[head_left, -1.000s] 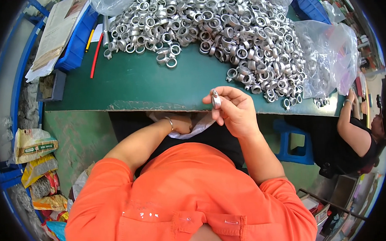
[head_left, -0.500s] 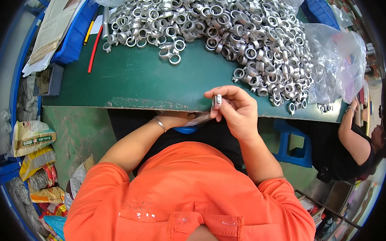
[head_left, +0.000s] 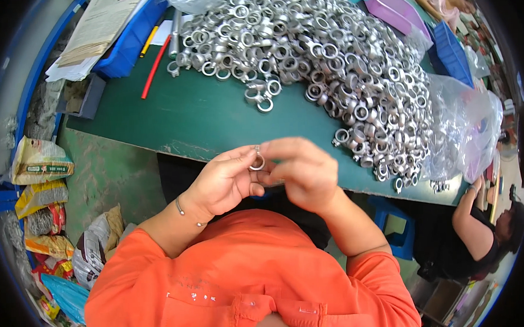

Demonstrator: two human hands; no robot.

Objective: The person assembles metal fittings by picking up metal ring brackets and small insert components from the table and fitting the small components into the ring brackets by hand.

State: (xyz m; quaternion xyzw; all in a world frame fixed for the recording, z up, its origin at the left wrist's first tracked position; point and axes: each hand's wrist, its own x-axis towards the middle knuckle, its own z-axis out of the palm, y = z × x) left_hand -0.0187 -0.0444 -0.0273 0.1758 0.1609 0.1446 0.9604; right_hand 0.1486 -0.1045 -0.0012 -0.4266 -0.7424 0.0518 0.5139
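Observation:
A small silver metal ring with a lug is pinched upright between the thumb and fingers of my left hand, just off the table's near edge. Over its top side comes my right hand, fingers bent and drawn together at the lug. Motion smears the right hand, and whatever sits between its fingertips is hidden. Beyond my hands a big heap of similar metal rings covers the far and right parts of the green table. A few rings lie at the heap's near edge.
Left on the table are a red stick, a yellow pen and a blue tray with papers. Clear plastic bags lie at right. Another person sits beyond a blue stool. Sacks stand at floor left.
My left hand has come up from below the table edge and now grips the ring. My right hand has shifted slightly left beside it. The view has tilted a little.

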